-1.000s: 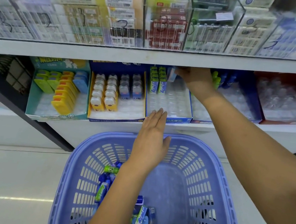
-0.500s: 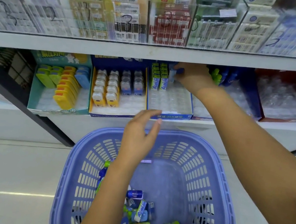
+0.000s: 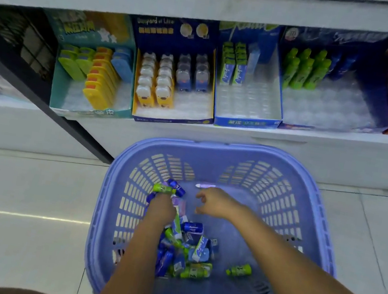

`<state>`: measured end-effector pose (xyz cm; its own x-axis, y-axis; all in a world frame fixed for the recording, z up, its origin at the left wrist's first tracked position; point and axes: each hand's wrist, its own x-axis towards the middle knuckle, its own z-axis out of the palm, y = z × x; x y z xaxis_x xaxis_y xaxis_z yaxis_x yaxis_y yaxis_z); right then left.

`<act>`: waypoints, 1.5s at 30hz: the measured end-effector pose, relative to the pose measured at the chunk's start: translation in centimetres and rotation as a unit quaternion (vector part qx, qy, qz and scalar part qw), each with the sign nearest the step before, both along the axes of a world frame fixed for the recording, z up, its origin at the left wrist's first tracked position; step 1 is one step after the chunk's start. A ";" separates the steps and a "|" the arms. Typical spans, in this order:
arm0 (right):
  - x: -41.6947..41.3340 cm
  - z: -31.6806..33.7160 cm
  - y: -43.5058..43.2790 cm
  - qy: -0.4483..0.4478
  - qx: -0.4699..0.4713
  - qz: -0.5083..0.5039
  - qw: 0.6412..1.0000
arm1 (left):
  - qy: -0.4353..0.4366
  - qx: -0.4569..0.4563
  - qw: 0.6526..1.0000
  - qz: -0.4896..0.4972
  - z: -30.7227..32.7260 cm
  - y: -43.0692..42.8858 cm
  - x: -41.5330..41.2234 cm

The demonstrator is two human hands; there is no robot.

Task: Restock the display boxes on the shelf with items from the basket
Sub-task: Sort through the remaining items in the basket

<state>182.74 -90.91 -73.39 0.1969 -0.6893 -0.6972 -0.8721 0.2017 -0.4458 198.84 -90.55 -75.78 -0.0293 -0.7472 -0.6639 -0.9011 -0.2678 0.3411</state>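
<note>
Five display boxes [image 3: 246, 124] stood in a row on one shelf [image 3: 314, 150] above one purple basket [image 3: 213, 147]. Two hands, the left hand [image 3: 161, 207] and the right hand [image 3: 214, 204], were inside it, where one green bottle [image 3: 239, 269] lay apart from a heap of packs [image 3: 186, 250] too jumbled to count.

White shelf [image 3: 209, 12] at the back. A dark post [image 3: 87, 139] slants under shelf's left part. Pale shiny floor tiles [image 3: 17, 182] in front of shelf, w/ a thin bright light streak [image 3: 24, 216] on them.

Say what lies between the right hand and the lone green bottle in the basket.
Nothing but bare basket floor between the right hand and the green bottle, seen in the head view.
</note>
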 end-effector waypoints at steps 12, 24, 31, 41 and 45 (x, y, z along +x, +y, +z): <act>3.6 -8.2 -1.9 -0.088 0.048 -0.147 0.984 | -0.033 -0.081 0.996 0.021 -3.6 0.7 0.7; -1.5 -6.3 -0.9 -0.152 0.039 -0.292 0.943 | 0.028 -0.055 0.996 0.058 -4.2 0.2 -1.6; -6.1 3.7 -1.1 -0.337 0.018 -0.340 0.878 | 0.276 -0.035 0.939 0.203 1.0 -1.7 -3.5; -9.6 17.7 -2.5 -0.358 -0.253 -0.328 0.837 | 0.552 0.029 0.801 0.231 13.9 -4.2 -6.1; -9.9 20.0 -4.8 -0.237 -0.395 -0.387 0.799 | 0.568 -0.003 0.792 0.224 16.9 -3.7 -6.5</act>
